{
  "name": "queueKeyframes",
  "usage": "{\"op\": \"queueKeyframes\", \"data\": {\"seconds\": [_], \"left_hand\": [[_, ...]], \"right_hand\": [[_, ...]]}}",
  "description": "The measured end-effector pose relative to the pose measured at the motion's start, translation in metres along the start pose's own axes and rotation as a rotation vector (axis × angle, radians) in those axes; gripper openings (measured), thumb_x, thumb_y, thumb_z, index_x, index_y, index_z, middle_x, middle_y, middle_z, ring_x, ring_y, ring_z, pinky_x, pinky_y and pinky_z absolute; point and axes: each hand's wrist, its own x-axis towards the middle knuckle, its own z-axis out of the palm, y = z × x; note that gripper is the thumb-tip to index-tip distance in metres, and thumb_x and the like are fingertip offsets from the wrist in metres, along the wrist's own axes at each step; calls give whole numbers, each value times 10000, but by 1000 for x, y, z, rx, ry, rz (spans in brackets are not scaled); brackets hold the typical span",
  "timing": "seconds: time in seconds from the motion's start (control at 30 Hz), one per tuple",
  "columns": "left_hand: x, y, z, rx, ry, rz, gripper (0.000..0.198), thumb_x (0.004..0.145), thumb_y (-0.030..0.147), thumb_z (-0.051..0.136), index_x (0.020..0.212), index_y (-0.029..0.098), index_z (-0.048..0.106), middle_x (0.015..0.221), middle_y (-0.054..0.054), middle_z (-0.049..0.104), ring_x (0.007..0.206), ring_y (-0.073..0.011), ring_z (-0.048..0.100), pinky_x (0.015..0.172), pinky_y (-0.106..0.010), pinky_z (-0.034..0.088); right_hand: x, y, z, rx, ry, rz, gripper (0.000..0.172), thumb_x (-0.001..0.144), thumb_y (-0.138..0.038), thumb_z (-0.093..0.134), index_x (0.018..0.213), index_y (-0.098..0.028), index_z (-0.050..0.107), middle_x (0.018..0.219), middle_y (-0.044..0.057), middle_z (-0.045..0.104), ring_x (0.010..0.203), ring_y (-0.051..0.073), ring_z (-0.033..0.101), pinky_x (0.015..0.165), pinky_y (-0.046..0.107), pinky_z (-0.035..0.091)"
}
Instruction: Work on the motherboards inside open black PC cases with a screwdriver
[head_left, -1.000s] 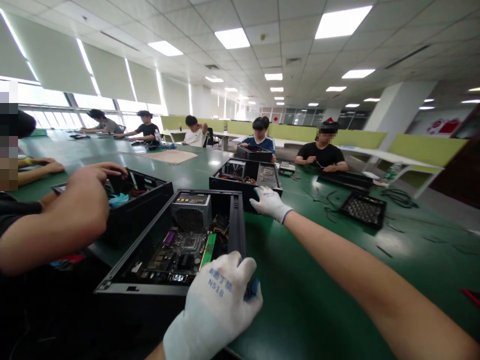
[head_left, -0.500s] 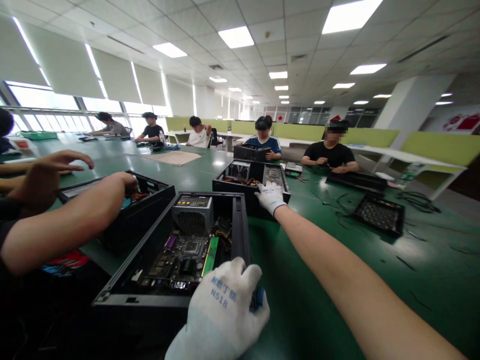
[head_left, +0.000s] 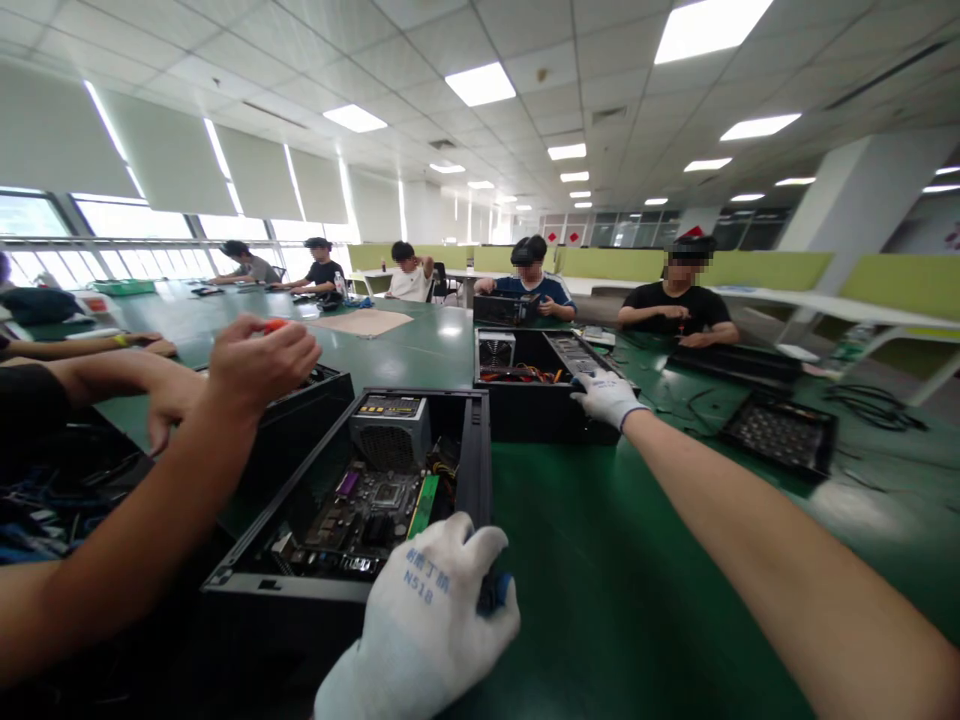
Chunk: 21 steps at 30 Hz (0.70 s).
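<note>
My left hand, in a white glove, is closed around a small dark blue and black object, mostly hidden by the fingers. It is beside the front right corner of an open black computer case. Inside that case are a grey power supply, a motherboard and a green memory stick. Farther off, my gloved right hand grips the near right edge of a second open case, which holds a power supply and coloured cables.
At left, another person's bare hands work over a third black case, one with an orange-red item. A black perforated panel and coiled cables lie at right on the green table. Several people sit beyond.
The far case has shifted right and turned, its near side now facing me, with my right hand on it. The neighbour's hand has risen from the left case. The view has shifted slightly.
</note>
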Motion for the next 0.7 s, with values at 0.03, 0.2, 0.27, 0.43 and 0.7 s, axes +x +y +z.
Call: {"op": "queueKeyframes", "data": {"seconds": [0.03, 0.2, 0.27, 0.43, 0.7], "left_hand": [[-1, 0, 0, 3, -3, 0, 222, 881, 369, 612, 1088, 355, 689, 952, -4, 673, 872, -244, 701, 772, -373, 547], [-4, -8, -6, 3, -19, 9, 262, 874, 345, 615, 1124, 356, 694, 982, -5, 683, 881, -239, 711, 792, -378, 557], [-7, -12, -10, 3, -24, 13, 283, 867, 337, 626, 1140, 352, 696, 983, -6, 684, 885, -235, 710, 800, -372, 552], [-13, -28, -14, 19, -9, 42, 282, 878, 320, 627, 1151, 338, 694, 972, -6, 688, 877, -218, 711, 795, -349, 541], [29, -91, -3, 152, 290, 89, 303, 946, 446, 649, 1163, 238, 686, 989, -58, 701, 915, -271, 712, 813, -390, 555]], "right_hand": [[-4, 9, 0, -1, -4, 2, 438, 1004, -424, 666, 1374, -195, 618, 1400, 116, 623, 1200, 274, 646, 1002, 515, 560], [-25, 35, 5, -14, -7, -21, 465, 1005, -454, 654, 1395, -205, 606, 1433, 119, 603, 1240, 286, 623, 1039, 539, 530], [-34, 38, 9, -22, 0, -35, 516, 1006, -507, 629, 1425, -210, 588, 1456, 125, 586, 1283, 304, 594, 1072, 560, 491], [-51, 43, 15, -39, 18, -41, 648, 1005, -596, 518, 1502, -183, 561, 1457, 244, 560, 1332, 395, 536, 1066, 527, 422], [-80, 37, 10, -47, 77, -37, 662, 986, -601, 485, 1456, -149, 602, 1438, 270, 568, 1295, 412, 532, 1032, 491, 395]]}}
